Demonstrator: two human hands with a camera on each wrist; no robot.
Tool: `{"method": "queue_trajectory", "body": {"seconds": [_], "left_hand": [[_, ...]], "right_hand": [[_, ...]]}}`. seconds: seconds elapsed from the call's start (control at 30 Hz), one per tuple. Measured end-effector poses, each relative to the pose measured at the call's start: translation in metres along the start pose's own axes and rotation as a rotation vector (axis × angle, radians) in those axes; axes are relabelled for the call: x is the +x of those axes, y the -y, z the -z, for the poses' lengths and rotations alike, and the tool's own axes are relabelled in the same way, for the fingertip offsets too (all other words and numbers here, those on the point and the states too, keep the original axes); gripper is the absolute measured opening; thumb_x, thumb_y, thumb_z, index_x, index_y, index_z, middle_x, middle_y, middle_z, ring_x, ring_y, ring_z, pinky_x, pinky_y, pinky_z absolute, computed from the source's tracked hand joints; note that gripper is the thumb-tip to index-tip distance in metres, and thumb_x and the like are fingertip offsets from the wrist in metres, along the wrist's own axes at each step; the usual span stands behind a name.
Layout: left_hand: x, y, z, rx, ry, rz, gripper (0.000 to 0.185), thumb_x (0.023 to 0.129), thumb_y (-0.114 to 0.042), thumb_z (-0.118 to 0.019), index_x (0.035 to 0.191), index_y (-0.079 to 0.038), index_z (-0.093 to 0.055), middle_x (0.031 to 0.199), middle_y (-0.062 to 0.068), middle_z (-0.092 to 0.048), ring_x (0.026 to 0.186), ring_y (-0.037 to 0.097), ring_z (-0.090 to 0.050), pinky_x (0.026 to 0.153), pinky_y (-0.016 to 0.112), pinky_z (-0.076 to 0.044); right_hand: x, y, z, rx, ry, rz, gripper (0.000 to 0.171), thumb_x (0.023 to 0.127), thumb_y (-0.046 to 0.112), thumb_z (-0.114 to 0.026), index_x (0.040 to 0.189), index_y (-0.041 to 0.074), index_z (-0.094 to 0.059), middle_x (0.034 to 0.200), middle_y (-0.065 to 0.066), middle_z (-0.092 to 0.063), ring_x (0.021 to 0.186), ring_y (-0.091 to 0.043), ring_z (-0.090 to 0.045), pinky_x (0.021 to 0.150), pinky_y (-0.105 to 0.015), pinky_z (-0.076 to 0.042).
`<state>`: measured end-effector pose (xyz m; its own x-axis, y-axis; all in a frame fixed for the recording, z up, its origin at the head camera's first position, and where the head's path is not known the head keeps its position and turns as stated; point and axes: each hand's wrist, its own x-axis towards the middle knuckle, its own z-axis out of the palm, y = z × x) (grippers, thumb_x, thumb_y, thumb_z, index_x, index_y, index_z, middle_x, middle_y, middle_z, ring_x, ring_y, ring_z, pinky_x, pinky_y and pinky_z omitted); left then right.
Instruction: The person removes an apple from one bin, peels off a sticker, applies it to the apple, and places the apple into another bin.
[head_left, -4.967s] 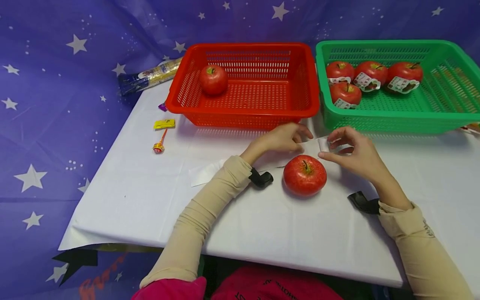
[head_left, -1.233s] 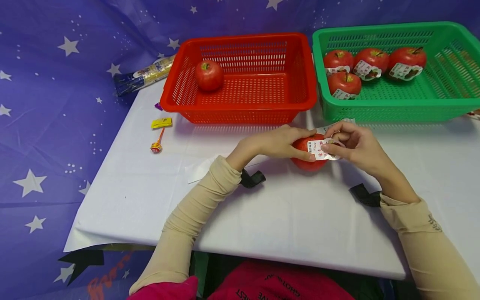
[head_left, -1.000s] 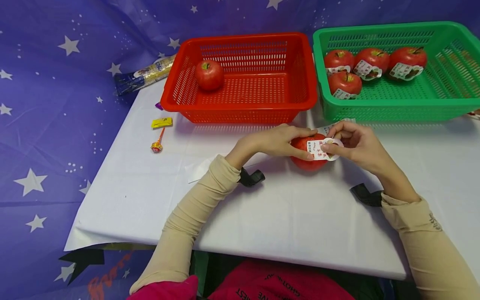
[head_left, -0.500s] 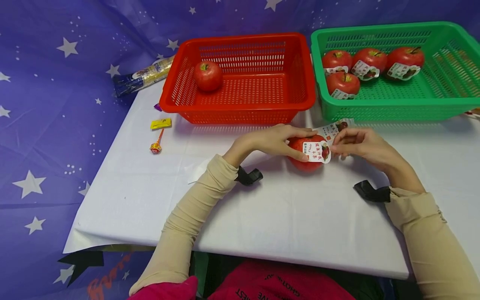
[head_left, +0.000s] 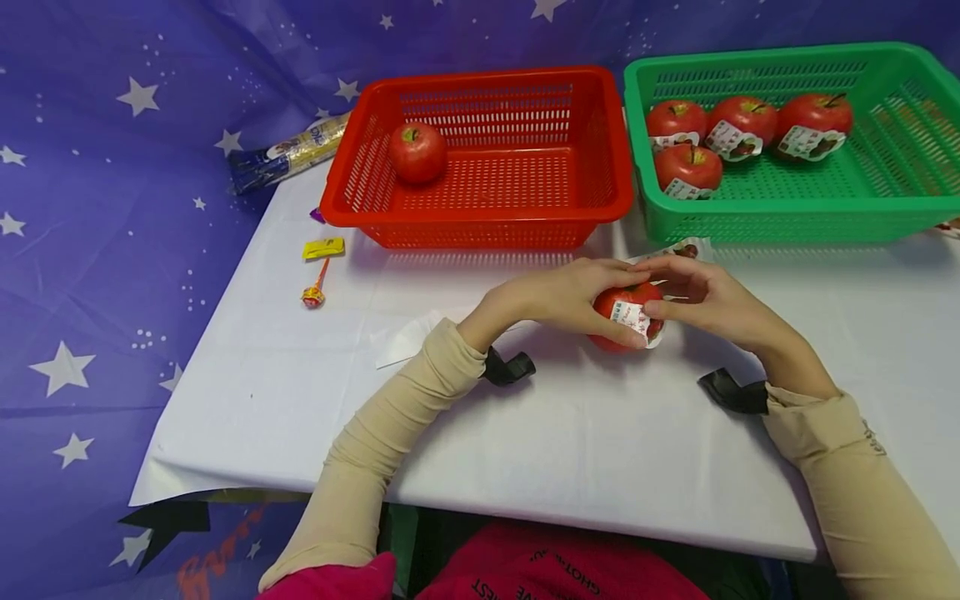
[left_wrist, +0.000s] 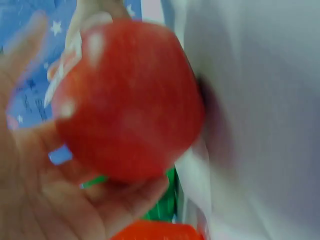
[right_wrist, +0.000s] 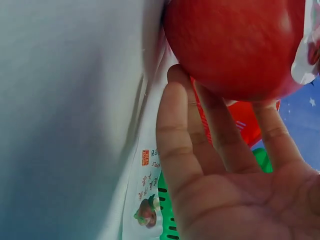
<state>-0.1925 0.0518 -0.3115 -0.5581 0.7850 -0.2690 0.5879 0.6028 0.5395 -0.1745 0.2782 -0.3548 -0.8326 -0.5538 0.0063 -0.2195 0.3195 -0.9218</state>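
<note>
A red apple (head_left: 624,305) sits on the white table (head_left: 525,442), held between both hands. My left hand (head_left: 573,296) wraps it from the left, thumb low on the front. From the right, my right hand (head_left: 697,296) cups it, thumb on a white printed label (head_left: 633,320) stuck to the apple's front. The left wrist view shows the apple (left_wrist: 130,100) blurred in the palm of my left hand (left_wrist: 50,200). In the right wrist view the fingers (right_wrist: 220,125) lie against the apple (right_wrist: 235,45).
A label sheet (head_left: 678,249) lies just behind the hands. The red basket (head_left: 480,221) holds one apple (head_left: 417,152); the green basket (head_left: 787,221) holds several labelled apples (head_left: 688,169). A lollipop (head_left: 315,292), yellow wrapper (head_left: 324,247) and packet (head_left: 288,154) lie left.
Five seconds ago the apple lay free while both hands handled the label sheet. Since half a second ago the right hand has come back onto the apple, and the label now lies flatter on it.
</note>
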Motion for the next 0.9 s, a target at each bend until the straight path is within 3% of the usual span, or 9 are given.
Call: {"method": "queue_trajectory", "body": {"seconds": [0.17,0.3,0.53,0.63,0.77,0.9], "left_hand": [[0.001,-0.006,-0.003,0.025,-0.020,-0.010,0.072,0.092,-0.045,-0.059,0.151,-0.014,-0.032,0.156,0.003,-0.031,0.136,0.017,-0.036,0.104,0.020,-0.036],[0.001,-0.004,-0.002,0.009,0.007,-0.035,0.074,0.089,-0.042,-0.064,0.150,-0.016,-0.033,0.155,0.001,-0.033,0.137,0.014,-0.035,0.106,0.019,-0.033],[0.002,0.003,-0.003,-0.026,0.039,-0.061,0.082,0.084,-0.046,-0.071,0.151,-0.017,-0.033,0.149,-0.001,-0.040,0.126,0.010,-0.044,0.098,0.016,-0.038],[0.002,0.007,-0.004,-0.074,0.051,-0.072,0.082,0.082,-0.044,-0.073,0.150,-0.018,-0.034,0.148,-0.002,-0.041,0.126,0.009,-0.043,0.098,0.016,-0.038],[0.004,0.012,-0.004,-0.154,0.069,-0.061,0.077,0.086,-0.044,-0.068,0.150,-0.022,-0.033,0.151,-0.003,-0.036,0.133,0.008,-0.037,0.105,0.018,-0.034],[0.006,0.014,-0.004,-0.187,0.070,-0.045,0.069,0.094,-0.045,-0.056,0.153,-0.023,-0.027,0.157,-0.006,-0.027,0.140,0.007,-0.029,0.111,0.020,-0.028]], "right_hand": [[0.000,-0.003,0.004,0.008,0.016,0.021,0.045,0.090,0.000,-0.062,0.133,0.012,-0.055,0.123,0.016,-0.057,0.108,-0.001,-0.059,0.084,-0.016,-0.051],[-0.001,-0.005,0.007,0.026,0.024,0.015,0.040,0.091,0.000,-0.060,0.129,0.012,-0.058,0.118,0.016,-0.061,0.106,-0.001,-0.060,0.082,-0.017,-0.052],[0.001,-0.006,0.001,0.072,0.106,0.065,0.057,0.080,-0.008,-0.070,0.132,0.004,-0.049,0.122,0.012,-0.057,0.108,-0.003,-0.060,0.084,-0.017,-0.053],[0.001,-0.009,0.003,0.084,0.109,0.083,0.054,0.082,-0.008,-0.068,0.130,0.011,-0.054,0.119,0.015,-0.061,0.106,-0.001,-0.061,0.084,-0.016,-0.052],[0.000,-0.009,0.004,0.064,0.092,0.074,0.052,0.083,-0.007,-0.067,0.131,0.010,-0.056,0.116,0.020,-0.063,0.104,0.003,-0.062,0.083,-0.014,-0.051],[0.000,-0.001,-0.006,-0.016,0.100,0.017,0.067,0.079,0.000,-0.074,0.138,0.004,-0.042,0.123,0.013,-0.056,0.109,0.002,-0.057,0.087,-0.014,-0.049]]}}
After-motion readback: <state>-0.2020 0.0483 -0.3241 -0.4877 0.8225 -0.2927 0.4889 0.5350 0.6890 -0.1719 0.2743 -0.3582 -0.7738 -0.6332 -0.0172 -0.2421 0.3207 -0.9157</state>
